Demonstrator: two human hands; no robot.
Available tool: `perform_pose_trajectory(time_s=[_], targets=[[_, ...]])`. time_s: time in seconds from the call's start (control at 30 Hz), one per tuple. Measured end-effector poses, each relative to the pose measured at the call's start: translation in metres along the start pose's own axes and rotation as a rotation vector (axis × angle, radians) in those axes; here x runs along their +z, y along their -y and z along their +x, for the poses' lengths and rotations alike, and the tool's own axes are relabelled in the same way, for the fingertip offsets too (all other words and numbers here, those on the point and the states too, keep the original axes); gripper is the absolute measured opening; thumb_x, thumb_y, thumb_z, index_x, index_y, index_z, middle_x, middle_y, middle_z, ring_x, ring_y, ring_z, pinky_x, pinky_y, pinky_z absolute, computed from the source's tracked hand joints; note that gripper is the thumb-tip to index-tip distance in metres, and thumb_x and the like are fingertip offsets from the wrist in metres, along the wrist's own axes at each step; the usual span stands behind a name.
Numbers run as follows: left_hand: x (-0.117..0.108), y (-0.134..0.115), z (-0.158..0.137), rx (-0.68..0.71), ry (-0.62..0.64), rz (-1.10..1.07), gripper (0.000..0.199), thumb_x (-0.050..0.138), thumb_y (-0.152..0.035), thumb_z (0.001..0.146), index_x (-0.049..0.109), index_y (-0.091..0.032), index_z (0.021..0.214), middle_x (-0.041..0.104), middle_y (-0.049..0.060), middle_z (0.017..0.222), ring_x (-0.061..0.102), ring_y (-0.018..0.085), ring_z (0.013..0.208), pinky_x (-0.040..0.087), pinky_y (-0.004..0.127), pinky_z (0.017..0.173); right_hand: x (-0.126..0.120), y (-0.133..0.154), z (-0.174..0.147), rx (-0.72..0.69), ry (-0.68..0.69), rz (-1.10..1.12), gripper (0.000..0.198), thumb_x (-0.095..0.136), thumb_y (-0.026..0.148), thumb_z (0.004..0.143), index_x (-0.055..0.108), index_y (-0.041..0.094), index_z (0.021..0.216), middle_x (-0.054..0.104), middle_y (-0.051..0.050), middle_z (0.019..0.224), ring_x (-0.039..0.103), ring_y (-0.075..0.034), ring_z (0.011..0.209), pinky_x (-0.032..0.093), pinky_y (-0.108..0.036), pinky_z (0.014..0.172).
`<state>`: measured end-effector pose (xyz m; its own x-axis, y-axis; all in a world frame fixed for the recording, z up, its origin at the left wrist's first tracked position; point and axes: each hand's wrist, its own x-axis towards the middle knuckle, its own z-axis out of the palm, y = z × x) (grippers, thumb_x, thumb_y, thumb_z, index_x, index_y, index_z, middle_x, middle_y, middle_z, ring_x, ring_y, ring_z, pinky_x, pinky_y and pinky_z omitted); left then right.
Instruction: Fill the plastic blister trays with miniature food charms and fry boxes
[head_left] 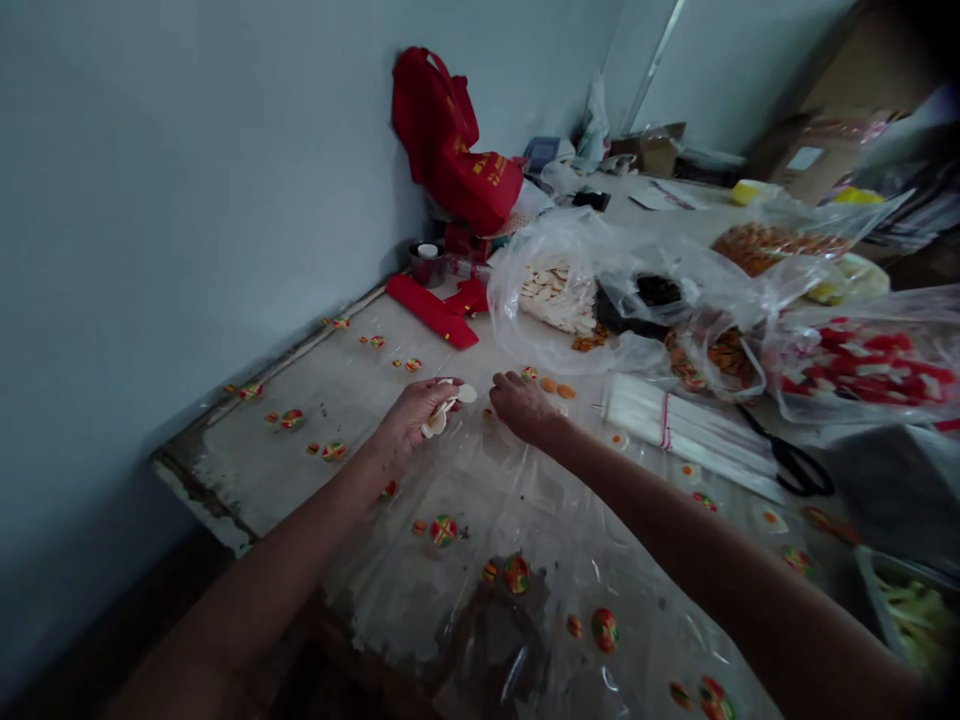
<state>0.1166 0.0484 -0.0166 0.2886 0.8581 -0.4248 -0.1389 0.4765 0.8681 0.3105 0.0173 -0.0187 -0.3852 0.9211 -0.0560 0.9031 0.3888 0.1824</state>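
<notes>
My left hand [411,412] is closed around several flat, whitish oval pieces [466,394], which fan out past the fingertips. Just to the right, my right hand [521,408] is low over the table with its fingers curled in. What those fingers pinch, if anything, is hidden. Close by on the table lie orange discs [557,388]. Clear plastic film seems to cover the tabletop, and colourful round pieces [442,530] lie there in rows, many paired with a smaller orange-brown piece [418,527]. White pieces with orange centres [690,472] run along the right side.
Beyond my hands stand an open plastic bag of white pieces [559,298] and a bag of red and white pieces [870,368]. Black-handled scissors [802,470] lie beside a banded stack of clear sleeves [690,435]. A red bag [457,150] leans against the wall.
</notes>
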Motion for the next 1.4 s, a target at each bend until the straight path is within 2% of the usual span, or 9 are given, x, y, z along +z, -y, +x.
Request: perform_pose_trajectory(time_s=[0.1, 0.3, 0.4, 0.57, 0.73, 0.9, 1.17, 1.27, 1.4], targets=[[-0.007, 0.001, 0.005, 0.015, -0.013, 0.000, 0.024, 0.075, -0.017, 0.069, 0.073, -0.013, 0.092, 0.072, 0.005, 0.080, 0.060, 0.011, 0.057, 0.043, 0.019, 0.048, -0.001, 0.000, 0.003, -0.002, -0.032, 0.103, 0.025, 0.050, 0.006, 0.091, 0.073, 0.012, 0.098, 0.067, -0.016, 0.105, 0.061, -0.026, 0.101, 0.048, -0.033, 0.082], [-0.010, -0.003, 0.004, 0.022, -0.028, 0.023, 0.025, 0.074, -0.013, 0.067, 0.074, -0.013, 0.092, 0.072, 0.004, 0.080, 0.060, 0.011, 0.059, 0.044, 0.021, 0.052, 0.011, -0.023, 0.002, 0.368, -0.204, 0.395, 0.025, 0.057, 0.018, 0.092, 0.073, 0.016, 0.112, 0.072, -0.008, 0.105, 0.065, -0.020, 0.096, 0.046, -0.029, 0.084], [-0.008, -0.004, 0.004, 0.056, -0.024, 0.020, 0.022, 0.074, -0.010, 0.066, 0.074, -0.014, 0.088, 0.071, 0.003, 0.076, 0.059, 0.010, 0.059, 0.046, 0.021, 0.056, 0.017, -0.028, 0.003, 0.352, -0.168, 0.436, 0.017, 0.066, 0.023, 0.089, 0.077, 0.017, 0.101, 0.073, -0.009, 0.100, 0.066, -0.021, 0.090, 0.045, -0.029, 0.078], [-0.005, 0.001, 0.006, 0.068, -0.030, 0.028, 0.030, 0.076, -0.011, 0.065, 0.073, -0.014, 0.094, 0.070, 0.002, 0.076, 0.061, 0.012, 0.060, 0.047, 0.022, 0.056, 0.006, -0.018, 0.009, 0.411, -0.379, 0.711, 0.026, 0.068, 0.041, 0.089, 0.079, 0.019, 0.096, 0.074, -0.006, 0.086, 0.065, -0.019, 0.075, 0.044, -0.028, 0.067], [-0.005, 0.004, 0.004, 0.025, 0.014, 0.019, 0.032, 0.076, -0.011, 0.068, 0.073, -0.014, 0.100, 0.069, 0.002, 0.074, 0.060, 0.010, 0.058, 0.046, 0.021, 0.056, -0.005, 0.000, 0.021, 0.237, -0.167, 1.064, 0.017, 0.074, 0.033, 0.079, 0.080, 0.019, 0.087, 0.071, 0.002, 0.066, 0.061, -0.014, 0.060, 0.040, -0.023, 0.055], [-0.026, -0.004, 0.001, 0.052, -0.006, -0.057, 0.043, 0.082, -0.012, 0.067, 0.071, -0.016, 0.109, 0.071, 0.003, 0.086, 0.063, 0.011, 0.065, 0.050, 0.021, 0.061, 0.003, -0.002, 0.054, 0.261, -0.295, 0.856, 0.013, 0.072, 0.018, 0.080, 0.079, 0.020, 0.091, 0.075, -0.001, 0.077, 0.067, -0.016, 0.071, 0.046, -0.024, 0.066], [-0.056, -0.019, 0.005, 0.078, 0.065, 0.049, 0.046, 0.078, -0.006, 0.068, 0.073, -0.016, 0.113, 0.069, 0.002, 0.082, 0.061, 0.010, 0.067, 0.048, 0.020, 0.064, 0.015, -0.007, 0.094, -0.138, -0.216, 0.239, 0.029, 0.053, 0.006, 0.090, 0.078, 0.015, 0.099, 0.073, -0.014, 0.100, 0.060, -0.026, 0.108, 0.044, -0.034, 0.089], [-0.053, -0.019, 0.005, 0.105, 0.036, 0.092, 0.053, 0.077, -0.009, 0.070, 0.070, -0.014, 0.122, 0.069, 0.003, 0.084, 0.061, 0.011, 0.068, 0.048, 0.021, 0.065, 0.008, 0.001, 0.085, -0.035, -0.297, 0.392, 0.030, 0.056, 0.009, 0.089, 0.077, 0.017, 0.109, 0.074, -0.011, 0.102, 0.062, -0.025, 0.104, 0.044, -0.034, 0.091], [-0.045, -0.015, 0.006, 0.161, 0.019, 0.192, 0.065, 0.082, -0.015, 0.069, 0.065, -0.016, 0.132, 0.068, 0.003, 0.085, 0.060, 0.012, 0.067, 0.047, 0.022, 0.066, -0.007, 0.021, 0.075, 0.131, -0.324, 0.928, 0.028, 0.066, 0.038, 0.089, 0.078, 0.020, 0.107, 0.074, -0.003, 0.082, 0.063, -0.017, 0.073, 0.045, -0.027, 0.067]])
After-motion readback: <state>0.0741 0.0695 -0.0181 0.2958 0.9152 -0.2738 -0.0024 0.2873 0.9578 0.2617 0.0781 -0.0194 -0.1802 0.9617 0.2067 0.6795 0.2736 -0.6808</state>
